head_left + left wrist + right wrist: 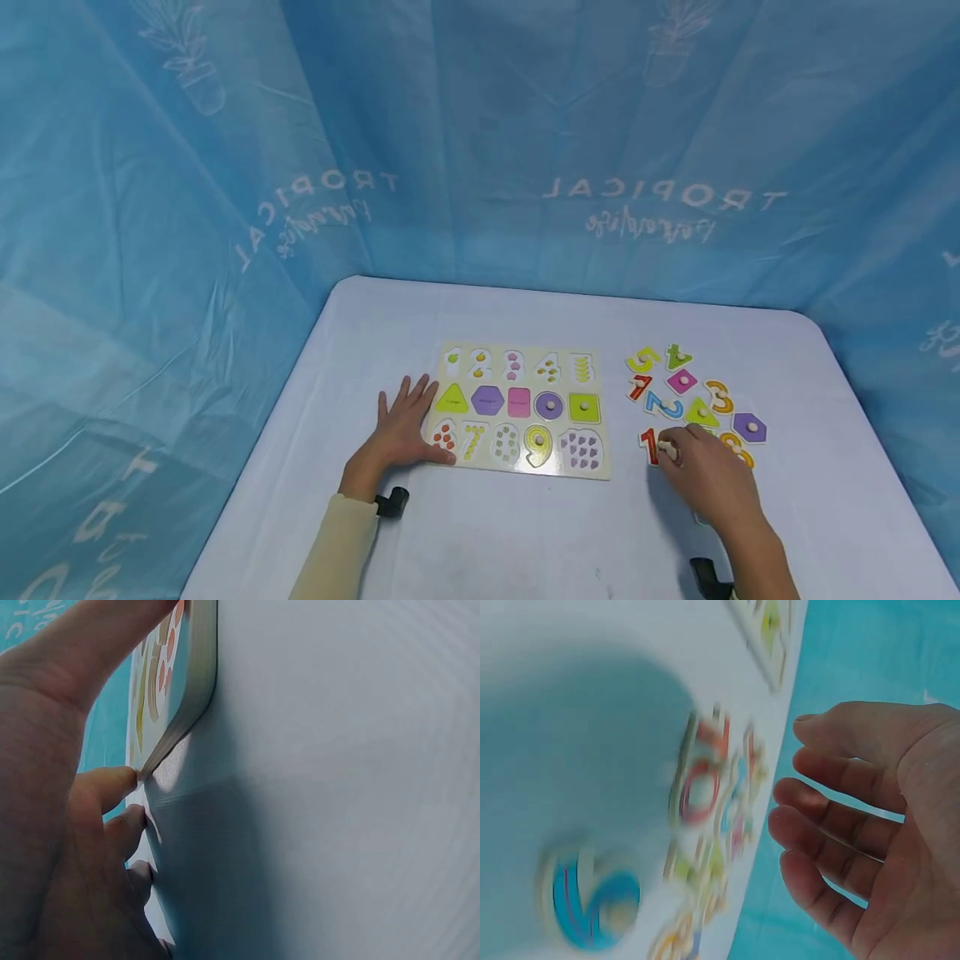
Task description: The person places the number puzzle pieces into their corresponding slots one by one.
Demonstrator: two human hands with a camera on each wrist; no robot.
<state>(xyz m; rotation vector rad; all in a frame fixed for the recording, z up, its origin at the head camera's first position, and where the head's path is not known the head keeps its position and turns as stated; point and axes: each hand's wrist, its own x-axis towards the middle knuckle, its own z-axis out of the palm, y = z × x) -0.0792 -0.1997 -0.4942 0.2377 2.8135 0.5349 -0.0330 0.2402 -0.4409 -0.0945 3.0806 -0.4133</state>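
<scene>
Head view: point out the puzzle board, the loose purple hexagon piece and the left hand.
Puzzle board (529, 364), head view: bare surface in its top row.
Loose purple hexagon piece (751, 427), head view: its middle knob.
Left hand (405, 428), head view: its back.

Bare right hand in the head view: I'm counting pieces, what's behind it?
Parts of a red-digit piece and an orange-digit piece show around the bare right hand; what it covers cannot be seen.
</scene>
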